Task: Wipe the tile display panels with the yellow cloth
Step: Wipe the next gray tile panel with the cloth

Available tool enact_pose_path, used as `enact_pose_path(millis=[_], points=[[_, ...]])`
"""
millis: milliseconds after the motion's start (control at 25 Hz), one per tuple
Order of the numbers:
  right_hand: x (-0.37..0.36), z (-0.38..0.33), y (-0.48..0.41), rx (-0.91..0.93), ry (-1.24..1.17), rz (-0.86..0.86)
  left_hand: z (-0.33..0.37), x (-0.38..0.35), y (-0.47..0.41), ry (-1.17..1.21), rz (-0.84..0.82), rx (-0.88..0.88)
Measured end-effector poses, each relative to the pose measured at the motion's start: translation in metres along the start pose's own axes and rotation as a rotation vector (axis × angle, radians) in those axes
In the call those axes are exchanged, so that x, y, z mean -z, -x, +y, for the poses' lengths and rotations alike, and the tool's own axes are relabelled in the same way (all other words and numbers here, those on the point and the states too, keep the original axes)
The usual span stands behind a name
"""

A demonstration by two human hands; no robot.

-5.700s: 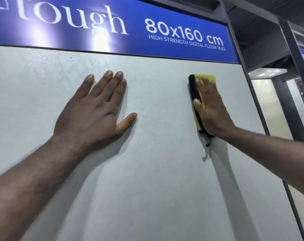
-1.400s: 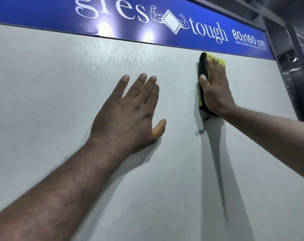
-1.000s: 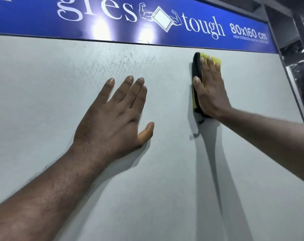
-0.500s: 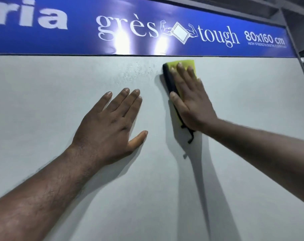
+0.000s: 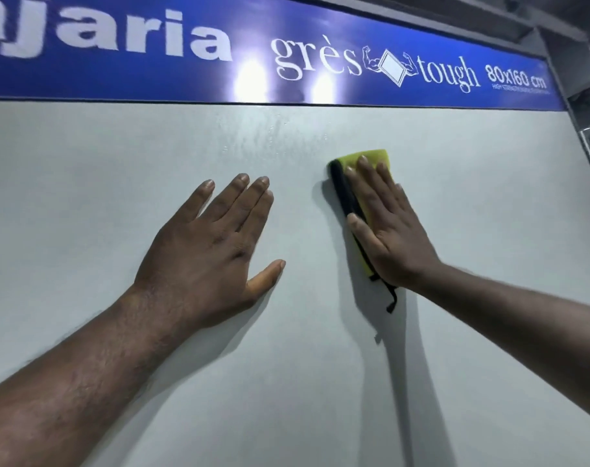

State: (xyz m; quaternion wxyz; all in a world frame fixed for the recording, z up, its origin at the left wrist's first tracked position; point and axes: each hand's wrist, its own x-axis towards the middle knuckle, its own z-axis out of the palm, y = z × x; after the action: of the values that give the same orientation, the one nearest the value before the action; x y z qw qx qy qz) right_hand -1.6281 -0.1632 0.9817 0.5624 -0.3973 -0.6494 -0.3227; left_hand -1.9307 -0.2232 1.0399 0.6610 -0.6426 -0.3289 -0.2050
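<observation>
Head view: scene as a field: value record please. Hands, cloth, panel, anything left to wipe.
tile panel: pale grey, upright
blue sign: white lettering, along the panel's top edge
left hand: flat on the panel, fingers straight, holds nothing
right hand: flat, fingers straight, presses yellow cloth to the panel
yellow cloth: mostly under the hand, black edge on its left, black loop hanging below
wet patch: droplets and streaks above-left of the cloth, just under the sign
</observation>
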Motion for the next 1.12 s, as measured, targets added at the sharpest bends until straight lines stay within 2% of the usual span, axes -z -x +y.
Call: enact_pose_path(millis=[120, 160, 200, 280, 360, 400, 560, 720, 760, 880, 920, 960, 1040, 1120], points=[[0.005, -0.023, -0.04, -0.353, -0.07, 0.088, -0.023, 0.005, 0.024, 0.013, 0.015, -0.028], [0.004, -0.039, -0.055, -0.387, -0.094, 0.092, -0.027, 0.007, 0.029, 0.014, 0.0, -0.031], [-0.002, -0.059, -0.059, -0.332, -0.085, 0.09, -0.028, 0.007, 0.032, 0.012, -0.022, -0.029], [-0.015, -0.089, -0.031, -0.106, -0.033, 0.056, -0.026, 0.004, 0.032, -0.01, -0.047, -0.031], [-0.018, -0.083, 0.006, 0.005, 0.007, 0.008, -0.023, 0.005, 0.033, -0.025, -0.068, -0.031], [-0.015, -0.073, 0.007, -0.014, 0.022, 0.016, -0.023, 0.005, 0.034, -0.02, -0.072, -0.032], [-0.006, -0.066, -0.046, -0.298, -0.036, 0.075, -0.023, 0.005, 0.034, 0.014, -0.06, -0.026], [-0.013, -0.064, 0.006, 0.004, 0.046, -0.031, -0.021, 0.005, 0.034, -0.006, -0.092, -0.023], [-0.008, -0.055, 0.008, -0.006, 0.049, -0.017, -0.021, 0.006, 0.035, -0.005, -0.088, -0.025], [-0.001, -0.052, -0.043, -0.324, -0.043, 0.085, -0.021, 0.006, 0.032, 0.0, -0.064, -0.028], [-0.004, -0.06, -0.052, -0.36, -0.065, 0.091, -0.02, 0.005, 0.032, 0.003, -0.062, -0.034], [-0.009, -0.073, -0.047, -0.307, -0.052, 0.088, -0.021, 0.004, 0.034, 0.007, -0.055, -0.034], [-0.022, -0.091, 0.0, -0.052, 0.001, 0.022, -0.027, 0.005, 0.042, 0.033, -0.033, -0.027], [-0.014, -0.086, 0.031, 0.021, 0.037, -0.036, -0.037, 0.01, 0.057, 0.051, -0.018, -0.026]])
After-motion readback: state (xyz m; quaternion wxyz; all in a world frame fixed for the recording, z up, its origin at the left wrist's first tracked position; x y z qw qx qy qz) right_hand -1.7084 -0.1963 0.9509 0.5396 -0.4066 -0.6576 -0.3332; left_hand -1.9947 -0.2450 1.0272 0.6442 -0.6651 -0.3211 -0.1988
